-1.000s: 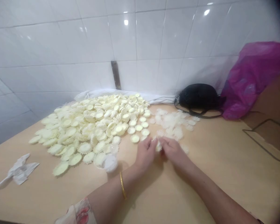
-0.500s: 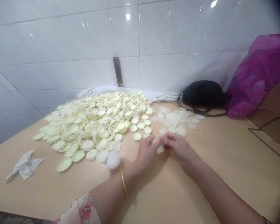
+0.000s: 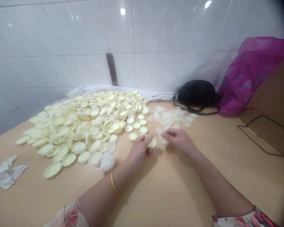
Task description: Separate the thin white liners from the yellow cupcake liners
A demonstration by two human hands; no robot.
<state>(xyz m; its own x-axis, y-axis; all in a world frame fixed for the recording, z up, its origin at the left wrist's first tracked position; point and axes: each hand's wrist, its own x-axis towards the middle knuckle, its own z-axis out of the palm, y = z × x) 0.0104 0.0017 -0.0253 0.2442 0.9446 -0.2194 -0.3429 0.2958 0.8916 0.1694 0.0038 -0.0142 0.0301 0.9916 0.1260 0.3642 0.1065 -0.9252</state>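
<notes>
My left hand (image 3: 137,152), with a gold bangle at its wrist, is closed on a small pale-yellow scalloped disc (image 3: 152,143) between thumb and fingers. Just across from it, my right hand (image 3: 181,142) pinches a translucent white scalloped disc (image 3: 162,143), blurred by motion. A narrow gap lies between the two hands, low over the table. Left of them spreads a large heap of yellow scalloped discs (image 3: 85,121), several lying singly at its right side. Behind my right hand is a smaller heap of translucent scalloped discs (image 3: 169,117).
A small clear round container (image 3: 107,162) with white contents stands by my left wrist. Crumpled white tissue (image 3: 8,176) lies at the table's left. At the back right are a black pouch (image 3: 196,93), a magenta plastic bag (image 3: 245,78) and a brown cardboard piece (image 3: 269,104).
My hands, together before, have moved apart, showing a yellow disc in the left and a translucent disc in the right. The camera view has turned slightly right.
</notes>
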